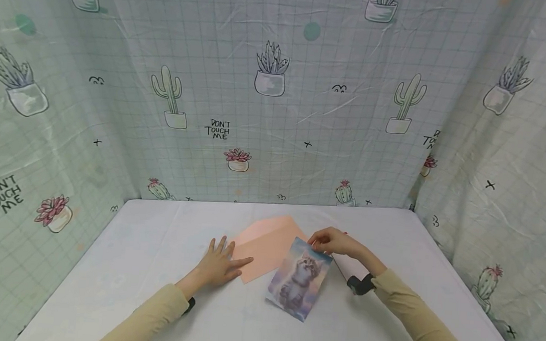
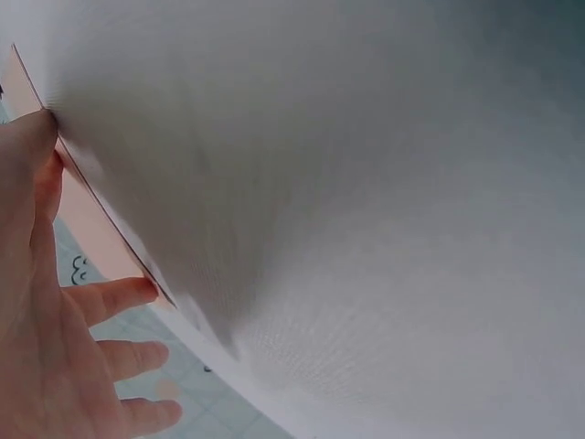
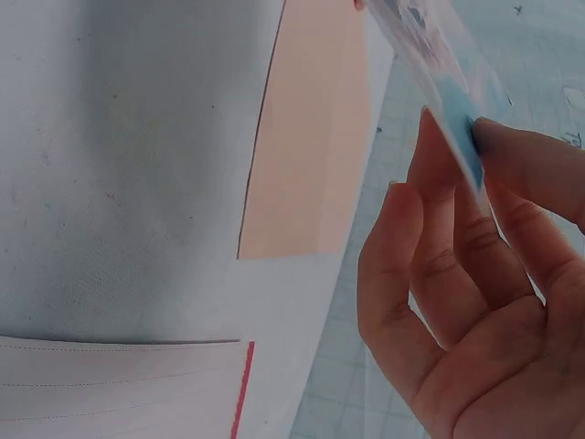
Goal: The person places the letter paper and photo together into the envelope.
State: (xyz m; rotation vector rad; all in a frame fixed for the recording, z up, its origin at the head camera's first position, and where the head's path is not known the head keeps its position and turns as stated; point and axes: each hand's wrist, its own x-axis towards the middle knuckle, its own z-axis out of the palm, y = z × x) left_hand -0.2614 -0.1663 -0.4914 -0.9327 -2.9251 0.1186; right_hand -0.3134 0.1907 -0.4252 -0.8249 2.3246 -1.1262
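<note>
A peach envelope (image 1: 261,250) lies on the white table with its flap folded out on the far side. On its left end rests my left hand (image 1: 217,266), fingers spread; in the left wrist view the thumb (image 2: 37,133) touches the envelope's near edge. My right hand (image 1: 336,242) pinches the top corner of a kitten picture card (image 1: 300,279) between thumb and fingers. The card hangs tilted, picture side toward the head camera, and overlaps the envelope's right part in that view. In the right wrist view, the card (image 3: 448,101) appears nearly edge-on above the fingers.
A lined white sheet with a red edge (image 3: 119,389) lies on the table, partly behind my right hand and wrist in the head view. Around the white table (image 1: 155,247) hangs a cactus-print cloth (image 1: 276,118) at the back and both sides.
</note>
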